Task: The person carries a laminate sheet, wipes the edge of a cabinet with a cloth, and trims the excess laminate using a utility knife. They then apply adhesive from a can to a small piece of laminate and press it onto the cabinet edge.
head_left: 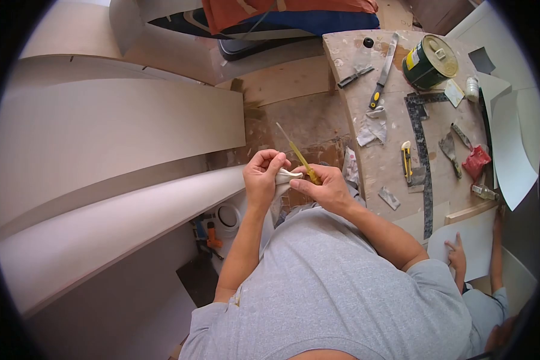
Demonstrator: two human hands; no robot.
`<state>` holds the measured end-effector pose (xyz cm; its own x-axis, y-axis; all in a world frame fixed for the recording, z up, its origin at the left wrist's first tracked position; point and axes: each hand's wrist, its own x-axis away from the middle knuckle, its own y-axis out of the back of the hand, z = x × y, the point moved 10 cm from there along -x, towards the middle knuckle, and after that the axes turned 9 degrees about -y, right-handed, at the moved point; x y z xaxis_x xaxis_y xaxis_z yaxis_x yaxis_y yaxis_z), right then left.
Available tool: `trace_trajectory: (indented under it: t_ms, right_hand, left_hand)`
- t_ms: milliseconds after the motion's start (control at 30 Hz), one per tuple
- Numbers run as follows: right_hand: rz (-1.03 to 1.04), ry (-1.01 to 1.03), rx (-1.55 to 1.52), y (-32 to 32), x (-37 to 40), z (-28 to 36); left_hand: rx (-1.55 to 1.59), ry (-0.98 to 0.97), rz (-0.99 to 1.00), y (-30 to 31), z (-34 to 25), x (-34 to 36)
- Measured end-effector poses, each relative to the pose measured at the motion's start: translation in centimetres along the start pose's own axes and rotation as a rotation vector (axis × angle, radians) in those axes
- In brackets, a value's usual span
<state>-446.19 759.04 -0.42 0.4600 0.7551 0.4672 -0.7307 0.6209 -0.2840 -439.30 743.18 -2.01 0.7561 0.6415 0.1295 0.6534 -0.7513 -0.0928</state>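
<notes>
In front of my chest, my left hand pinches a small white cloth between thumb and fingers. My right hand is closed around a screwdriver with a yellow see-through handle, its thin shaft pointing up and away to the left. The right thumb also presses on the near end of the cloth, so the fabric stretches between both hands. Part of the handle is hidden in the right palm.
A paint-stained workbench on the right carries a knife, a large can, a yellow utility knife and a scraper. Pale curved panels fill the left. Another person's hand rests on a white sheet.
</notes>
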Motion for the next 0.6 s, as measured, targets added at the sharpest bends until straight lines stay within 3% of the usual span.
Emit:
trace_trajectory:
  t_ms: [100, 367, 500, 600]
  right_hand:
    - [-0.009, 0.01, 0.007, 0.9, -0.2, -0.1]
    - [-0.016, -0.033, -0.055, 3.2, -0.3, 0.0]
    - [-0.122, 0.073, 0.017, 5.7, -0.2, 0.0]
    - [-0.161, 0.098, -0.022, 7.2, -0.2, 0.2]
  left_hand:
    - [0.034, -0.058, 0.0, -1.1, -0.6, -0.4]
    - [-0.015, 0.024, 0.041, -2.6, 1.2, -1.3]
    - [0.008, 0.083, 0.147, -4.2, 3.3, -1.8]
    - [-0.069, 0.02, 0.375, -7.3, 1.7, -1.6]
